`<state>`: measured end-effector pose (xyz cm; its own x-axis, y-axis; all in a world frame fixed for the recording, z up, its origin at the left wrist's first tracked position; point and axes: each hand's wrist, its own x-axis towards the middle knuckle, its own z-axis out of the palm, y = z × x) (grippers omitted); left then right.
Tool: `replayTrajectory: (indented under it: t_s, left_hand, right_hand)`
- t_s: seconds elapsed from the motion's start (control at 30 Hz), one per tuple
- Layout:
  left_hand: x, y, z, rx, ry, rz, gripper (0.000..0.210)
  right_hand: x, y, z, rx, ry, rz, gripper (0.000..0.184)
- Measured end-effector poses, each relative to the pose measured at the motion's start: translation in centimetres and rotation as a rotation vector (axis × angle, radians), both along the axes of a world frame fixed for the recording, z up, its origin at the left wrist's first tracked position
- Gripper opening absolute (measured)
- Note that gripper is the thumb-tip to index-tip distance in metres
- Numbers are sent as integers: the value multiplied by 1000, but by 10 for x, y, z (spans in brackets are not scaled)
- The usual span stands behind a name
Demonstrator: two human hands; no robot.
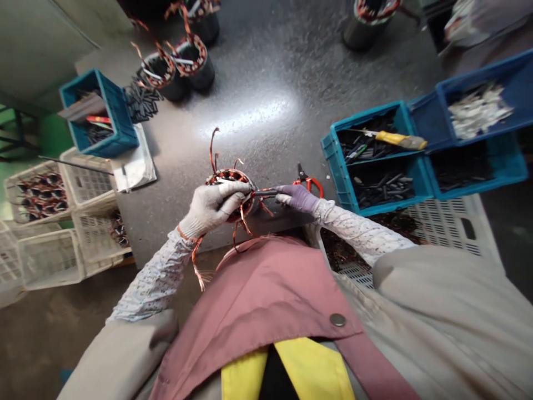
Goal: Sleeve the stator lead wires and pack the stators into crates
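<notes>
At the table's near edge stands a motor stator [229, 175] with copper windings, its loose wire leads sticking out and hanging down. My left hand [212, 205], in a whitish glove, lies over the stator's rim, thumb and fingers closed on a copper wire lead [252, 194]. To its right, my right hand [297, 198], in a purple and grey glove, pinches the outer end of a dark insulating sleeve [265, 193]. The sleeve's other end meets the lead at my left fingertips; how far it covers the wire is hidden. Red-handled cutters [315, 185] lie just behind my right hand.
Several wound stators [194, 61] stand at the back. On the right, blue bins [364, 210] hold dark sleeves, and a yellow-handled screwdriver [400, 139] lies across one. Another blue bin [125, 125] stands left, near piled sleeves [144, 100]. White crates [50, 261] sit lower left.
</notes>
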<state>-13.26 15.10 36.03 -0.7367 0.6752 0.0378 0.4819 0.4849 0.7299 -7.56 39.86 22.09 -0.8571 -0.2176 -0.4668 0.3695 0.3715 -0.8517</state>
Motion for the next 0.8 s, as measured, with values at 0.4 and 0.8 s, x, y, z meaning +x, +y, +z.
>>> replayTrajectory:
  t_s: [0.4,0.8]
  left_hand:
    - [-7,-1,6,-11,-19,-56,27]
    - [-10,-3,4,37,-27,-59,28]
  right_hand:
    - [-31,-39,41,617,10,628,15]
    - [4,-38,21,-180,-594,-161,31]
